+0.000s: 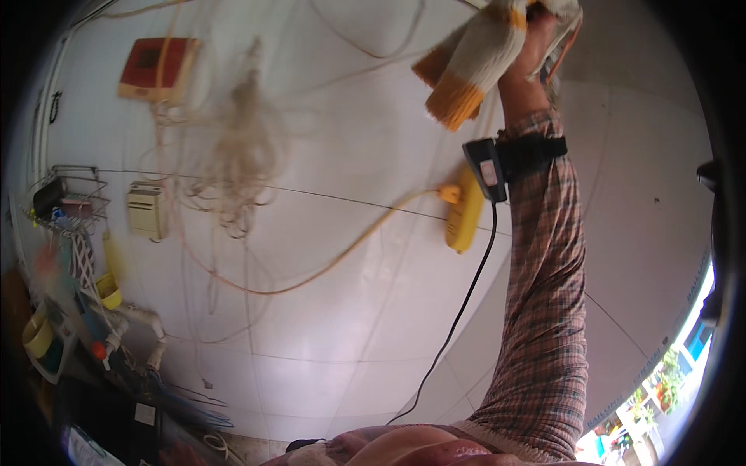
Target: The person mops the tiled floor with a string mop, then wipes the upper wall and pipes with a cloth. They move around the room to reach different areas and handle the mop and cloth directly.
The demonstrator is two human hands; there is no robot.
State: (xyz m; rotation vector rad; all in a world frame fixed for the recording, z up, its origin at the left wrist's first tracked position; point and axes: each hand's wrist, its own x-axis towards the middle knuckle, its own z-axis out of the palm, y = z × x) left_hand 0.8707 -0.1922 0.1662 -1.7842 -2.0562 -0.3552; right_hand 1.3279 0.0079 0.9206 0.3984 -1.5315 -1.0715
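Observation:
My right arm, in a plaid sleeve, stretches up to the upper edge of the head view. High in front of the wall, my right hand (536,43) is closed on knitted work gloves (486,58), off-white with orange-yellow cuffs that hang down to its left. The gloves and the picture's edge partly hide the fingers. Around the forearm runs a black strap (532,158) carrying a small black device (486,171), whose black cable hangs down to the lower middle. My left hand does not show.
On the wall are a yellow power strip (465,210) with an orange cord, a bundle of looped pale cable (241,155), a red-and-cream box (158,68) and a beige box (147,211). A wire rack (78,194) and pipes (144,322) stand at left; a bright opening lies lower right.

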